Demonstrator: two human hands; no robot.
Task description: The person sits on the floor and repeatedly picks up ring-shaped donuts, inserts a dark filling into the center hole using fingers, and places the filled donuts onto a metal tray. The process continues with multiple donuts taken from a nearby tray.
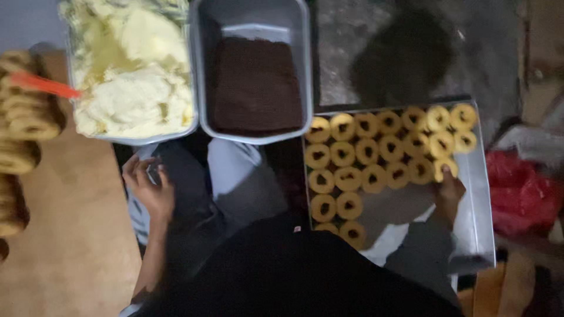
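Observation:
My right hand (449,191) rests on a metal baking tray (479,199), its fingertips touching a round yellow cookie (445,168) with a dark centre at the end of a row. Several such cookies (367,149) lie in rows across the tray. My left hand (147,185) is low at my left side near my grey-clad knee (235,176), fingers curled around a small dark object that I cannot make out. Ahead stand a tub of pale yellow dough (135,70) and a grey tub of dark brown filling (255,85).
An orange-handled utensil (44,85) sticks into the dough tub. Stacked ring pastries (23,123) lie at the left on a brown surface. A red plastic bag (520,196) sits right of the tray. Dark floor lies beyond.

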